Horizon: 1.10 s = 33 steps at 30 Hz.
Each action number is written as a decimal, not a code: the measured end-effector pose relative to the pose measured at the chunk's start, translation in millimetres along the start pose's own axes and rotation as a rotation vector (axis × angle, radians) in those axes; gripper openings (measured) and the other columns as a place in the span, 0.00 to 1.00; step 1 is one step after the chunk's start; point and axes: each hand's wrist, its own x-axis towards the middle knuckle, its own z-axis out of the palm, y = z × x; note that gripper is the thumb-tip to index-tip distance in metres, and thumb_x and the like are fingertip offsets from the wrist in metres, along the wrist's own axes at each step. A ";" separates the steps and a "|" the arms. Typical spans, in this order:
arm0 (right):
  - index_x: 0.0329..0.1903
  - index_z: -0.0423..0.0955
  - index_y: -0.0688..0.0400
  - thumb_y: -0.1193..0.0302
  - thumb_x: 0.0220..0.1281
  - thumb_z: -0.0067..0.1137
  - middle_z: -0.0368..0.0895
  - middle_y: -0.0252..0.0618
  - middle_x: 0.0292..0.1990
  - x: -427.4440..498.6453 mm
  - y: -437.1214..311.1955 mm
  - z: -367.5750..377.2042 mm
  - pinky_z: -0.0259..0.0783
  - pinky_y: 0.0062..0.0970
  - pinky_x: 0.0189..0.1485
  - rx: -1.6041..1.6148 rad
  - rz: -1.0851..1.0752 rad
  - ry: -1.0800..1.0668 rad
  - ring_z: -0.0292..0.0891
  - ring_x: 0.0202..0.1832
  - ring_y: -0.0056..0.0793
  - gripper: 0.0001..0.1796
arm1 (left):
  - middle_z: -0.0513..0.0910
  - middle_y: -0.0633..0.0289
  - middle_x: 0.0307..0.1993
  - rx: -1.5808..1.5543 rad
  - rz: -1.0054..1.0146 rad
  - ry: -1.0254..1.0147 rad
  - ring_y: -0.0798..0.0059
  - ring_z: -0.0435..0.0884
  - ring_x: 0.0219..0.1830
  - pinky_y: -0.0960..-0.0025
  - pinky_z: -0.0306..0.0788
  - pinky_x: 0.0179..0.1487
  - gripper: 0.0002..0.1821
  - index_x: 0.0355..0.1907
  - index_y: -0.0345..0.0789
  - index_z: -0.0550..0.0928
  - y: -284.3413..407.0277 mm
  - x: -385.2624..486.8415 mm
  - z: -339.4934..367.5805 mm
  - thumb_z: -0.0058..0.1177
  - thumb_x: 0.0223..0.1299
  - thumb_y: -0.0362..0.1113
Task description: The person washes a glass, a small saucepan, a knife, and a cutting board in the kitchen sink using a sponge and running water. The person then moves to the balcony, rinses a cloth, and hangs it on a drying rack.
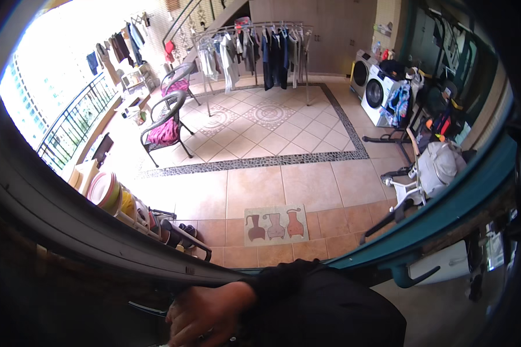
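Observation:
A bare hand, which looks like my right hand [206, 314], is low in the picture, left of centre. Its black sleeve [282, 275] comes in from the right, and the fingers bend down towards the bottom edge. A small pale bit shows at the fingertips, but what they hold, if anything, is too dark and cut off to tell. Just left of the knuckles is a dark lever handle [147, 309]. My left hand is out of view.
Door frames border an open doorway; the teal door [399, 236] bears a handle [417, 277]. Beyond lie a patterned mat [276, 225], a shoe rack [186, 236], wicker chairs [167, 117], a clothes rack [307, 65], a stroller [438, 167] and washing machines [375, 93].

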 end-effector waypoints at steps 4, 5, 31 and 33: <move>0.47 0.81 0.63 0.68 0.65 0.59 0.85 0.45 0.38 -2.7 26.4 -50.6 0.80 0.34 0.42 0.272 0.259 -0.025 0.84 0.39 0.39 0.13 | 0.77 0.55 0.56 -0.053 -0.018 0.079 0.67 0.76 0.56 0.64 0.70 0.59 0.24 0.64 0.31 0.71 -25.7 24.0 -34.8 0.49 0.73 0.45; 0.49 0.80 0.63 0.69 0.66 0.61 0.85 0.46 0.40 -7.1 40.4 -65.3 0.80 0.32 0.39 0.276 0.345 0.010 0.84 0.40 0.37 0.14 | 0.77 0.56 0.56 -0.071 -0.019 0.109 0.67 0.76 0.56 0.64 0.70 0.59 0.24 0.64 0.31 0.71 -31.5 29.3 -41.9 0.49 0.73 0.45; 0.51 0.66 0.64 0.69 0.60 0.61 0.75 0.43 0.39 -6.2 389.4 -55.5 0.71 0.32 0.44 0.994 0.479 -0.777 0.73 0.42 0.30 0.21 | 0.72 0.64 0.57 -0.473 -0.031 1.389 0.75 0.71 0.57 0.69 0.67 0.62 0.28 0.69 0.35 0.63 -39.3 147.6 14.6 0.40 0.77 0.52; 0.51 0.66 0.63 0.71 0.59 0.61 0.75 0.43 0.39 -7.4 381.5 -59.7 0.71 0.31 0.44 1.012 0.510 -0.842 0.73 0.42 0.28 0.20 | 0.72 0.64 0.57 -0.505 0.085 1.497 0.75 0.72 0.57 0.68 0.68 0.60 0.28 0.68 0.36 0.65 -35.6 153.7 26.2 0.42 0.76 0.52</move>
